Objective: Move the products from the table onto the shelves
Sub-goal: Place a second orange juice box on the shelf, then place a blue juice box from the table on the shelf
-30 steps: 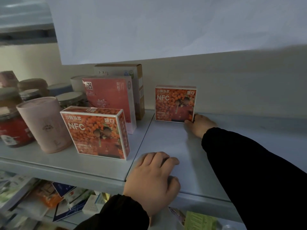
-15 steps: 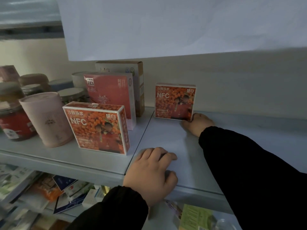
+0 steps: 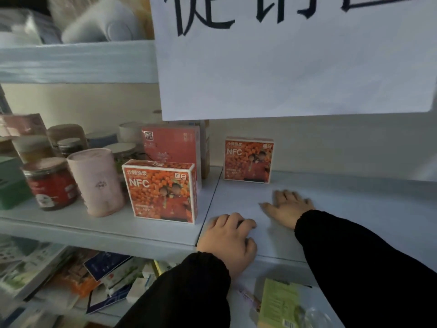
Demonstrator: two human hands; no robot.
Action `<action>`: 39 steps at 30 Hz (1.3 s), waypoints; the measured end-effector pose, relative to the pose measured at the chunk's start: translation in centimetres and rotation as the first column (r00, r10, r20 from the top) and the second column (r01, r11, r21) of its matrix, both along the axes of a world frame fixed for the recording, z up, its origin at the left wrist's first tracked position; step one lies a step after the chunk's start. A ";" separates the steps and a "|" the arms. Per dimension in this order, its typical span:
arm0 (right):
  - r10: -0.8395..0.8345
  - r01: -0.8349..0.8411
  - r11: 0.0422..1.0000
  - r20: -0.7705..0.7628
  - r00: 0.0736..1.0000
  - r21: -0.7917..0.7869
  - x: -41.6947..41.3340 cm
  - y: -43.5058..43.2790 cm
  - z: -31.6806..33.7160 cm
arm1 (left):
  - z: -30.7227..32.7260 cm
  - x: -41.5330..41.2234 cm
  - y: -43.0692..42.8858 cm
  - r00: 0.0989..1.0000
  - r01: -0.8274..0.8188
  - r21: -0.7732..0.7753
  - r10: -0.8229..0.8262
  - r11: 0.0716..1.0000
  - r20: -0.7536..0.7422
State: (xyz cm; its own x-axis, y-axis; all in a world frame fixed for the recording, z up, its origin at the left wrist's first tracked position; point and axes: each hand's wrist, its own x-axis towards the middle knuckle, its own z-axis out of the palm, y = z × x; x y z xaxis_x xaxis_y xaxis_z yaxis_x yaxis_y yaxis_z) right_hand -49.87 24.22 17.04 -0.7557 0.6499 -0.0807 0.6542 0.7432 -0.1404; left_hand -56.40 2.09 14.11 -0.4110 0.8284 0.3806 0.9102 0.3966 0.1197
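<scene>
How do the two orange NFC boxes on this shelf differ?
The near NFC box stands by the front edge of the shelf, left of the seam; the far NFC box stands by the back wall, right of it. The near box is next to a pink canister; the far box stands alone. Both are upright with the same orange print.

Open shelf [image 3: 354, 197] room right of rear NFC box [image 3: 248, 159]; left side blocked: front NFC box [image 3: 160, 190], pink canister [image 3: 97, 181], jars [image 3: 50, 183].
</scene>
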 end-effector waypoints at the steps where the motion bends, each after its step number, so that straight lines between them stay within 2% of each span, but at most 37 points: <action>1: 0.011 -0.011 1.000 0.016 1.000 0.006 0.8 -0.8 0.1 | 0.3 0.1 -0.1 1.000 -0.001 -0.019 0.001 1.000 -0.003; 9: 0.085 -0.083 0.996 0.084 0.993 -0.025 7.5 -5.2 0.0 | 0.5 0.0 -0.3 1.000 0.008 -0.089 -0.007 0.996 0.009; 19: 0.064 -0.065 0.998 -0.037 0.997 -0.027 18.4 -9.1 -1.9 | 0.2 0.2 -1.1 1.000 0.020 -0.107 -0.018 0.994 0.022; 21: 0.052 -0.058 0.995 -0.073 0.996 -0.081 21.7 -10.4 -2.2 | -0.6 1.1 -2.4 1.000 -0.004 -0.061 0.005 0.998 0.012; 24: -0.015 0.001 0.954 -0.045 0.999 -0.301 27.5 -12.0 -4.2 | -2.1 3.6 -4.1 0.998 -0.056 0.035 0.055 0.998 0.028; 26: -0.048 0.073 0.913 0.073 0.996 -0.402 32.4 -12.8 -6.5 | -3.8 7.0 -4.4 0.992 -0.066 0.096 0.055 0.993 0.111; 27: -0.070 0.114 0.899 0.118 0.991 -0.423 35.4 -13.2 -7.4 | -4.8 9.7 -4.4 0.979 -0.048 0.114 0.024 0.992 0.204; 28: -0.109 0.159 0.877 0.136 0.985 -0.453 38.6 -13.7 -8.1 | -5.8 13.0 -4.6 0.950 -0.027 0.099 -0.005 0.995 0.312; 30: -0.228 0.297 0.773 0.190 0.955 -0.561 45.6 -15.2 -9.2 | -7.0 21.1 -4.8 0.854 0.144 -0.016 -0.117 0.989 0.507; 32: -0.365 0.452 0.676 0.268 0.892 -0.582 52.0 -17.3 -10.3 | -8.3 28.8 -4.6 0.811 0.369 -0.121 -0.256 0.921 0.527; 34: -0.473 0.548 0.624 0.289 0.832 -0.557 57.7 -19.6 -11.4 | -9.3 35.5 -4.0 0.766 0.552 -0.237 -0.373 0.800 0.524; 36: -0.515 0.586 0.583 0.302 0.802 -0.562 61.5 -21.9 -12.0 | -10.0 40.2 -3.3 0.735 0.635 -0.331 -0.414 0.697 0.538; 39: -0.586 0.630 0.522 0.295 0.755 -0.575 67.8 -25.7 -13.5 | -11.2 47.7 -3.5 0.684 0.722 -0.487 -0.399 0.492 0.610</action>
State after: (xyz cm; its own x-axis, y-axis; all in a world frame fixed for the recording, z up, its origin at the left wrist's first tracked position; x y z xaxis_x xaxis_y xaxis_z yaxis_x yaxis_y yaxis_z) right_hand 17.89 -1.53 3.49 -0.1754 0.7322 -0.6581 0.9361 -0.0828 -0.3417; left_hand -8.65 -1.37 2.96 0.2763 0.8660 -0.4168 0.8962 -0.0756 0.4372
